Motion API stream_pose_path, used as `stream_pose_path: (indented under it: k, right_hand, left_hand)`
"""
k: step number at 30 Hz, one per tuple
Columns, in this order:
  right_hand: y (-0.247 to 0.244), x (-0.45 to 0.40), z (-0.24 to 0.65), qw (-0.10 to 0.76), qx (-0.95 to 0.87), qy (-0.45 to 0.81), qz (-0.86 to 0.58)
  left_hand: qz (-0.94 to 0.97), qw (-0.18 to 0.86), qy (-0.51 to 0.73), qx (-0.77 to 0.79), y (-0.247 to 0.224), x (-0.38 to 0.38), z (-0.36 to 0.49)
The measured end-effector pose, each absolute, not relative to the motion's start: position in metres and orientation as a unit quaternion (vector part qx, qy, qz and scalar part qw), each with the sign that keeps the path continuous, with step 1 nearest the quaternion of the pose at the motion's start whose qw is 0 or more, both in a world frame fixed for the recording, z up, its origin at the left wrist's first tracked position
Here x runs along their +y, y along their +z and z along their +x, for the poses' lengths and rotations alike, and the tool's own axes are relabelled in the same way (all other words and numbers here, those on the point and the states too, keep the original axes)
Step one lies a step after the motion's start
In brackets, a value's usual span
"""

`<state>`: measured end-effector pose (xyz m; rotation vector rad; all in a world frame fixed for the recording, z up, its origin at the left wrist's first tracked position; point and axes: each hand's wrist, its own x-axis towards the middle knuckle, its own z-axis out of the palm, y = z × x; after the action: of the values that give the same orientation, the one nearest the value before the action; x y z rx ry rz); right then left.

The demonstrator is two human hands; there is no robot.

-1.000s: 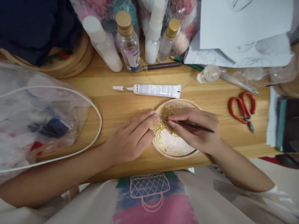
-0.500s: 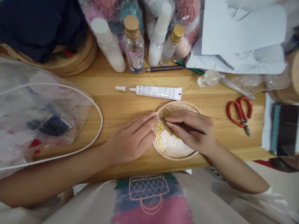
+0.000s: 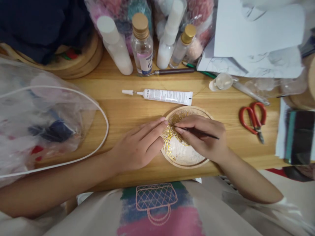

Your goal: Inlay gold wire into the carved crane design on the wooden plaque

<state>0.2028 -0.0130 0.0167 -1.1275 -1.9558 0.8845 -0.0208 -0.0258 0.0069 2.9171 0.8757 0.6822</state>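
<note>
A round wooden plaque (image 3: 189,165) lies flat on the table, its pale face partly covered with curved gold wire lines (image 3: 168,147). My left hand (image 3: 141,144) rests at the plaque's left edge with fingers stretched out; their tips touch the rim and the gold lines there. Pinched between the thumb and fingers of my right hand (image 3: 204,132) is a thin dark pointed tool that looks like tweezers (image 3: 210,135). Its tip meets the gold pattern just right of my left fingertips. The right hand covers the plaque's right part.
Behind the plaque lies a white glue tube (image 3: 167,95). Red-handled pliers (image 3: 253,121) lie at the right. Several bottles (image 3: 142,49), a dark-handled tool (image 3: 174,71) and paper sheets (image 3: 256,32) line the back. A white cable (image 3: 104,114) crosses a plastic bag (image 3: 49,105) at the left.
Both hands keep nearly the same places on the plaque. The tweezers' rear end has shifted very slightly, and the whole view has moved a little.
</note>
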Motion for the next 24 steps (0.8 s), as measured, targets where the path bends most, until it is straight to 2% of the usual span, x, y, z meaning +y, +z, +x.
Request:
stream_pose_path:
  k: [9, 24]
  right_hand:
    - [0.017, -0.0129, 0.2031, 0.354, -0.764, 0.327, -0.429]
    - [0.0185, -0.0124, 0.2016, 0.353, -0.756, 0.322, -0.447]
  left_hand:
    - [0.931, 0.007, 0.215, 0.295, 0.0069, -0.0258, -0.0209]
    - [0.929, 0.068, 0.214, 0.295, 0.0051, -0.0278, -0.0243]
